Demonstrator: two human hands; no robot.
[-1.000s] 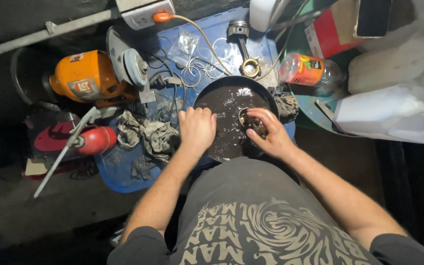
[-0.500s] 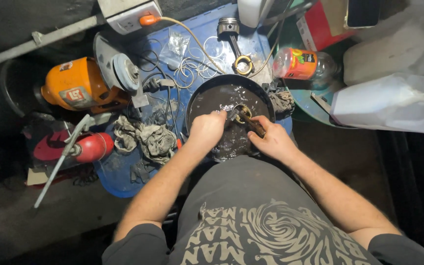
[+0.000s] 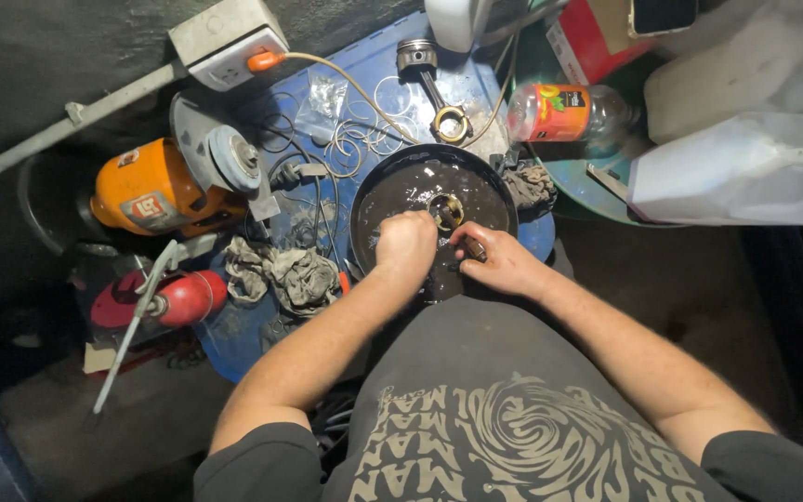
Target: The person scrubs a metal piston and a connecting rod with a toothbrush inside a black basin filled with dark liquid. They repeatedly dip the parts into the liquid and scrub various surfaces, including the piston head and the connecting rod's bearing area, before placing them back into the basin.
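A round black pan (image 3: 392, 186) of dark oily liquid sits on a blue surface in front of me. Both my hands are over its near half. My right hand (image 3: 504, 265) grips the brownish shank of a small metal part (image 3: 445, 210) whose ring-shaped end sticks up between the hands. My left hand (image 3: 406, 244) is curled into a fist with its fingers closed against that ring end. What lies under the left palm is hidden.
Beyond the pan lie a piston with its connecting rod (image 3: 431, 88), thin wire rings (image 3: 364, 139) and an orange-labelled bottle (image 3: 564, 112). Left of it are an orange grinder (image 3: 155, 191), dirty rags (image 3: 281, 274) and a red tool (image 3: 183, 297). A white bag (image 3: 745, 167) sits at right.
My left hand has moved from the pan's left rim rightward to meet the right hand. The metal part has shifted toward the pan's middle, with its ring end now showing between the hands.
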